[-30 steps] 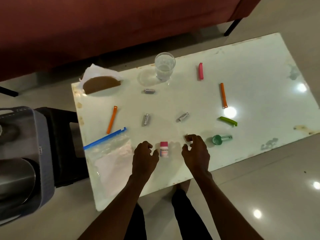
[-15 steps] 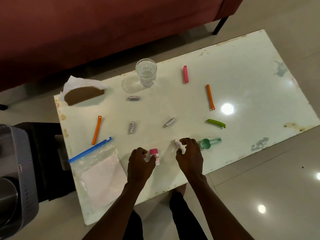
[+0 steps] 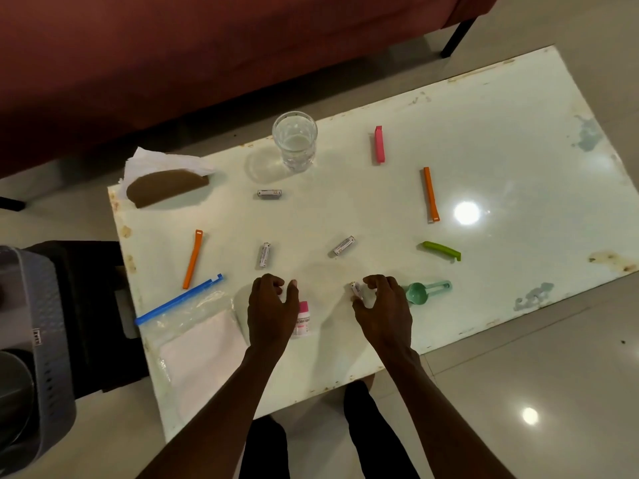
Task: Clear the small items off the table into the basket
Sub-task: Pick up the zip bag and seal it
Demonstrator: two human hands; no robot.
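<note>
My right hand [image 3: 382, 305] pinches a small battery [image 3: 356, 290] between thumb and fingertips near the front of the pale table [image 3: 484, 140]. My left hand [image 3: 271, 307] hovers with fingers apart, just left of a small pink-capped bottle [image 3: 303, 319] and holding nothing. Three more batteries lie loose: one [image 3: 269, 193] near the glass, one [image 3: 264, 254] and one [image 3: 344, 245] at mid-table. A grey basket [image 3: 38, 340] stands on the floor at the far left.
Clips lie scattered: orange [image 3: 193, 259], orange [image 3: 431, 194], pink [image 3: 379, 144], green [image 3: 442, 250]. A teal scoop [image 3: 427, 290] sits right of my right hand. A water glass [image 3: 295, 140], a zip bag [image 3: 193, 333] with blue seal, and a brown piece on tissue [image 3: 166, 184] are there too.
My right hand has closed on the small battery and lifted it slightly. My left hand moved forward past the pink-capped bottle. The camera shifted.
</note>
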